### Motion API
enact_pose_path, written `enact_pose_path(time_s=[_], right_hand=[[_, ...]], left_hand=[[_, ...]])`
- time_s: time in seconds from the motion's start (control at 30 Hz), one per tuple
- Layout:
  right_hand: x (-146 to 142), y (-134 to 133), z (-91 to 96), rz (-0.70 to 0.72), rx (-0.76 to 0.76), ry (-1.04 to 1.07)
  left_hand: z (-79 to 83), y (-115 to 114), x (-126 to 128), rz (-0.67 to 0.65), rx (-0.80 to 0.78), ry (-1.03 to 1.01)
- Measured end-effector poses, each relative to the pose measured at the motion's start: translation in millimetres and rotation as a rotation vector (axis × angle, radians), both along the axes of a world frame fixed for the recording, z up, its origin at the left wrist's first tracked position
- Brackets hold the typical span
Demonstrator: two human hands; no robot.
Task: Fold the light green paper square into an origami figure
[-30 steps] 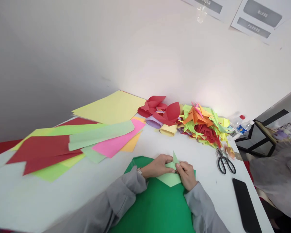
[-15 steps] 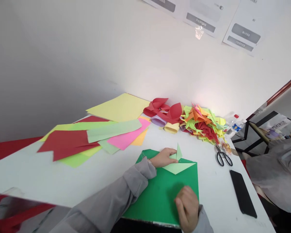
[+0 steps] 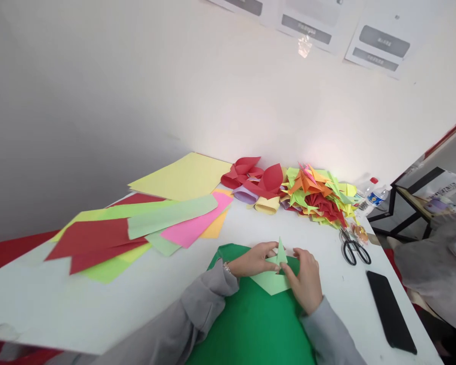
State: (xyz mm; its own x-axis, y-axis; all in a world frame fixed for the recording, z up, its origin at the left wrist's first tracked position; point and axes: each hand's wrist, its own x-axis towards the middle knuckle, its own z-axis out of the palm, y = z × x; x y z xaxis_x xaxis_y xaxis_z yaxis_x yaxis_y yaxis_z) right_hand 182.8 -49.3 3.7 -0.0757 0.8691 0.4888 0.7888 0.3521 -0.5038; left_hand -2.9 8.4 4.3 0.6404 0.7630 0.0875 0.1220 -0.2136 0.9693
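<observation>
A pale green folded paper (image 3: 271, 284) lies over the far part of a green board (image 3: 256, 324), with one narrow pointed flap standing up. My left hand (image 3: 253, 260) pinches it on the left side of that flap, thumb and fingers closed on the paper. From the right, my right hand (image 3: 305, 279) has its thumb and fingertips at the flap's base, gripping the paper too. The fingertips hide part of the folds.
Coloured paper sheets (image 3: 99, 235) lie to the left, a yellow sheet (image 3: 182, 175) behind them. Rolled red paper shapes (image 3: 269, 180) and a heap of folded paper (image 3: 315, 195) line the wall. Black-handled scissors (image 3: 355, 252), a black phone-like slab (image 3: 391, 312) and a bottle (image 3: 374, 199) are right; a person (image 3: 437, 268) sits beyond.
My right hand has risen from a loose fist over the near part of the board to the folded paper. My left hand still holds the paper; the view has shifted slightly.
</observation>
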Motion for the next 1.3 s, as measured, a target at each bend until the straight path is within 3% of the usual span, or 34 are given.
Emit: enact_pose_path(time_s=[0.07,0.13,0.27,0.4,0.87,1.17,1.3], right_hand=[[3,21,-3.1,0.187,-0.222,0.015],[4,32,-10.8,0.323,-0.269,0.045],[8,32,-25.7,0.296,-0.021,0.013],[14,29,-30.0,0.294,0.04,-0.019],[9,35,-23.6,0.295,-0.168,0.13],[8,34,-19.6,0.283,-0.166,0.154],[10,29,-19.8,0.255,-0.187,0.195]], left_hand=[[-0.6,-3,2,0.028,0.025,0.033],[-3.1,-4,3,0.049,0.043,0.067],[-8.6,-1,8,0.06,0.076,0.125],[-11.6,2,13,0.085,0.127,0.17],[-9.8,2,11,0.106,0.119,0.22],[-7.1,3,8,0.091,0.02,0.174],[-11.9,-4,0,0.154,-0.082,0.115]])
